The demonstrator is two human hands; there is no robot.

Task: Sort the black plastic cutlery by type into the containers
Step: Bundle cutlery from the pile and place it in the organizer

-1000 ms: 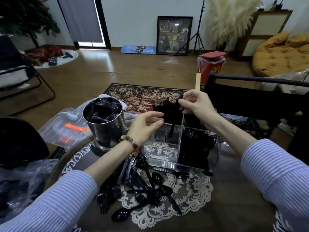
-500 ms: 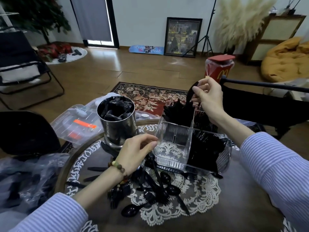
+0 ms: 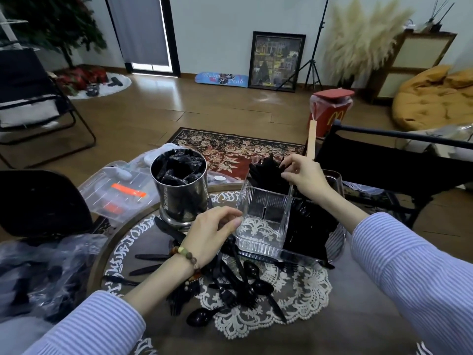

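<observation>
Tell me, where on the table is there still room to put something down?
Bare table lies near you, right of the loose cutlery pile. The clear organizer has an empty near-left compartment. It's crowded between the metal cup and organizer.

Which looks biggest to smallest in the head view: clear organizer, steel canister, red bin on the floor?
1. Clear organizer
2. Steel canister
3. Red bin, though it stands farther from the camera, so its true rank is unsure.
</observation>
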